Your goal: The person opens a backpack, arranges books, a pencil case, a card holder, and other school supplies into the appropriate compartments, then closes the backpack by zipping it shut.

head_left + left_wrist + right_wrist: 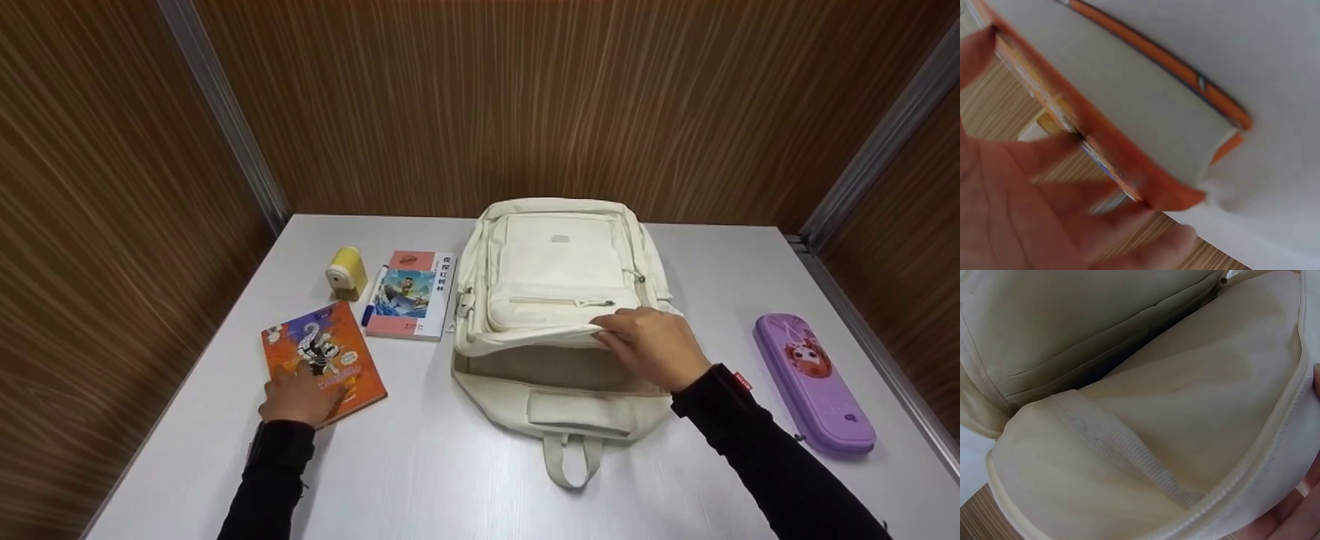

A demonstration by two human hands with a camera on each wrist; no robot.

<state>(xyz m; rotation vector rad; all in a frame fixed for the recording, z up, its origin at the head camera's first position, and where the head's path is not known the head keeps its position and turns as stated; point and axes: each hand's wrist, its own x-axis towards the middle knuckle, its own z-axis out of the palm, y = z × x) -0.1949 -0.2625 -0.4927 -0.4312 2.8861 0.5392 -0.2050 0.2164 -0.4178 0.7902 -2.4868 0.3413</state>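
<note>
My left hand (300, 396) lies with spread fingers over the lower part of an orange book (349, 367) at the left. In the left wrist view, blurred fingers (1123, 225) reach across the cover, and the book's page edges (1129, 95) face the camera. A cream backpack (562, 251) lies in the middle with its main compartment unzipped. My right hand (652, 346) pinches the edge of the front panel and holds it up. The right wrist view looks into the compartment, where the pale lining (1185, 394) and a ribbed strip (1134, 450) show.
A pink-and-white book (409, 296) lies left of the backpack, with a blue-capped marker (375, 295) along its left edge. Behind the orange book stands a yellow pencil sharpener (347, 271). A purple pencil case (814, 382) lies at the far right. Wood-grain panels (525, 105) enclose the white table.
</note>
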